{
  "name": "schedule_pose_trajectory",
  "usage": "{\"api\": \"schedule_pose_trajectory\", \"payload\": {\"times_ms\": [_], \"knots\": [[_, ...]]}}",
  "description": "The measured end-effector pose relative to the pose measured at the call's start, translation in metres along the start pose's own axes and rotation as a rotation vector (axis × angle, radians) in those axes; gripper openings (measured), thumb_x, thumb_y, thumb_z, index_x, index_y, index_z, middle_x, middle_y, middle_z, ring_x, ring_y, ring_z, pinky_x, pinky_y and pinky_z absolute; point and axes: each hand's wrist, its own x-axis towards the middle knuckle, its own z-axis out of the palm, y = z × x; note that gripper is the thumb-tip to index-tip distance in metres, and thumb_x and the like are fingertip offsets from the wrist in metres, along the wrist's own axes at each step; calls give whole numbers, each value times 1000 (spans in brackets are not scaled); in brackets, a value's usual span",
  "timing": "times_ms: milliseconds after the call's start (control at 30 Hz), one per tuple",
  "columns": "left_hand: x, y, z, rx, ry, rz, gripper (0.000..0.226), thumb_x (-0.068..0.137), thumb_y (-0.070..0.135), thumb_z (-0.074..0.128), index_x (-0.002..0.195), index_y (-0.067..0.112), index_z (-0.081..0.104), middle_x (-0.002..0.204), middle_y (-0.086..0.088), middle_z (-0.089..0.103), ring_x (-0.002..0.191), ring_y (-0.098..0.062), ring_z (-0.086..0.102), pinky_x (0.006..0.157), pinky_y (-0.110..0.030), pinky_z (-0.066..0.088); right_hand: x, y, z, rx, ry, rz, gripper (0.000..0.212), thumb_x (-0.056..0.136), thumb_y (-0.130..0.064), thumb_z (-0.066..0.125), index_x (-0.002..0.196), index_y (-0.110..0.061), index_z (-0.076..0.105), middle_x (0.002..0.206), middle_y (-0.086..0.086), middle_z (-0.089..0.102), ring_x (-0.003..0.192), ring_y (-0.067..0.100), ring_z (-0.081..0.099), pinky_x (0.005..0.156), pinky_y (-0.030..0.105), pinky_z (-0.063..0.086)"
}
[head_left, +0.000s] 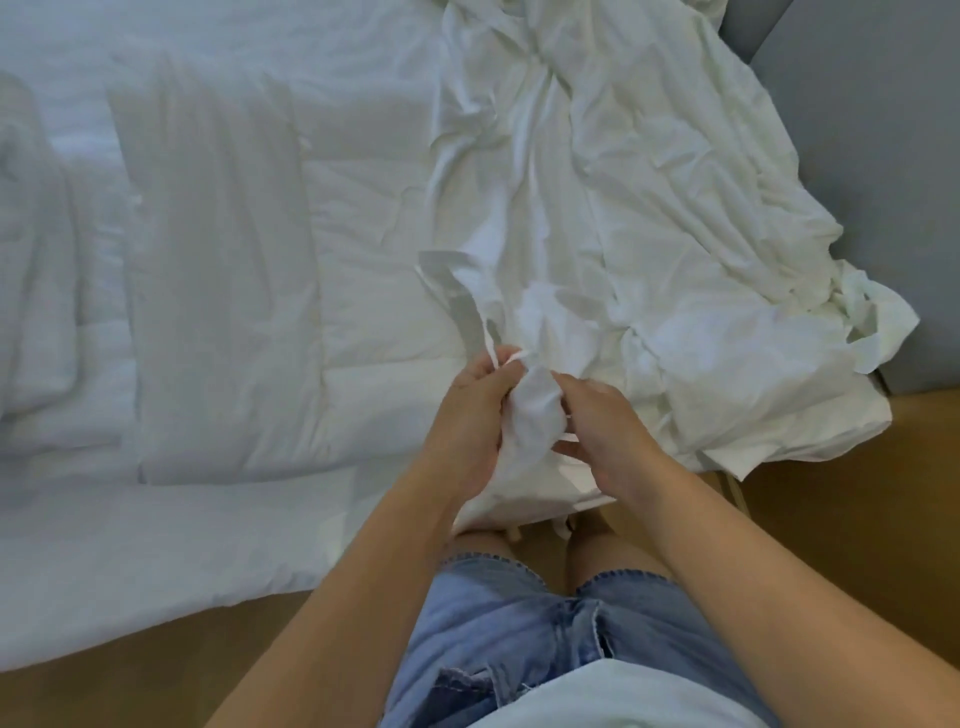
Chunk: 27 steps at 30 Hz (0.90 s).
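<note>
**At the bed's near edge, both hands clamp a bunched corner of white cover**

We look down from head height at a bed (130, 561) dressed all in white. Close to its near edge, roughly in the middle of the view, the left hand (467, 421) grips a bunched corner (535, 410) of a white duvet cover (649, 208). Its fingers curl round the wad of cloth from the left. A thin white tie strip (490, 335) rises from between the thumb and fingers of that hand and loops up and to the left over the bedding.

The right hand (608, 431) holds the same bunch from the right, with its fingers curled over the top and the thumb below. Its fingertips are partly hidden by the fabric. The two hands sit close together, with only the wad between them.

From the bunch, the rest of the cover spreads away up and to the right. It is heavily crumpled, and its outer folds hang over the bed's right-hand side. To the left lies a padded white duvet (218, 260), flat and quilted in long panels.

Below the hands we see pale blue denim shorts (519, 623) and bare knees close to the bed's edge. Brown wooden floor (831, 519) shows on both sides. A grey wall (857, 130) fills the upper right corner.
</note>
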Motion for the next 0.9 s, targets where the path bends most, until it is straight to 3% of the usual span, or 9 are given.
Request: {"api": "schedule_pose_trajectory", "payload": {"times_ms": [100, 233, 400, 500, 567, 667, 733, 800, 900], "knots": [[-15, 3, 8, 427, -45, 147, 22, 95, 9, 47, 80, 19, 58, 69, 6, 60, 66, -7, 55, 61, -19, 45, -20, -14, -1, -137, 136, -270, 28, 93, -34, 53, 78, -11, 52, 75, 2, 55, 75, 19, 53, 68, 31, 49], [-27, -13, 14, 714, -79, 220, 21, 95, 9, 48, 77, 17, 57, 72, -11, 54, 67, -11, 49, 66, -24, 40, -33, -29, -6, -7, -176, -26, 23, 90, -38, 59, 92, -15, 62, 85, 7, 66, 82, 20, 65, 73, 32, 54], [-34, -32, 10, 740, -85, 185, 13, 94, 27, 55, 82, 24, 58, 63, 14, 56, 60, -2, 49, 60, -16, 41, -34, -23, -19, 123, -8, -74, 14, 96, -13, 50, 88, -13, 61, 91, 10, 68, 80, 19, 67, 68, 30, 56], [-26, -35, 14, 490, 11, -81, 16, 92, 36, 56, 89, 21, 50, 66, 4, 63, 57, -10, 62, 58, -25, 51, -28, -25, -32, 619, 8, 101, 16, 100, -16, 46, 103, -8, 60, 96, 15, 66, 84, 24, 64, 69, 36, 52], [-17, -36, 17, 471, 53, -230, 26, 92, 45, 54, 94, 20, 48, 73, -6, 64, 52, -14, 64, 51, -25, 53, -26, -24, -40, 681, -25, 195, 24, 99, -17, 47, 106, -1, 64, 93, 19, 69, 86, 30, 64, 77, 44, 52], [0, -46, 16, 662, 93, -262, 37, 94, 44, 51, 113, 13, 56, 97, -11, 65, 71, -21, 65, 55, -27, 53, -30, -22, -52, 626, -87, 222, 31, 96, -30, 53, 102, -5, 70, 106, 18, 69, 98, 32, 66, 93, 46, 49], [12, -55, 13, 811, 169, -223, 38, 97, 33, 44, 117, 3, 56, 111, -17, 62, 94, -31, 61, 77, -38, 51, -31, -18, -58, 563, -153, 205, 32, 89, -33, 63, 105, -7, 71, 107, 16, 70, 97, 30, 68, 85, 42, 54], [18, -56, 12, 692, 241, -163, 35, 99, 28, 41, 119, 3, 55, 112, -16, 61, 101, -31, 58, 87, -41, 48, -30, -9, -66, 172, -55, 188, 39, 82, -16, 71, 117, -1, 62, 110, 17, 68, 98, 31, 67, 82, 39, 55], [28, -37, 6, 65, 287, -146, 29, 98, 20, 45, 119, 4, 56, 98, -11, 66, 85, -26, 65, 73, -38, 56, -26, 5, -76, -108, 173, 152, 34, 87, -3, 63, 120, 1, 55, 113, 17, 63, 92, 30, 61, 74, 33, 53]]}}
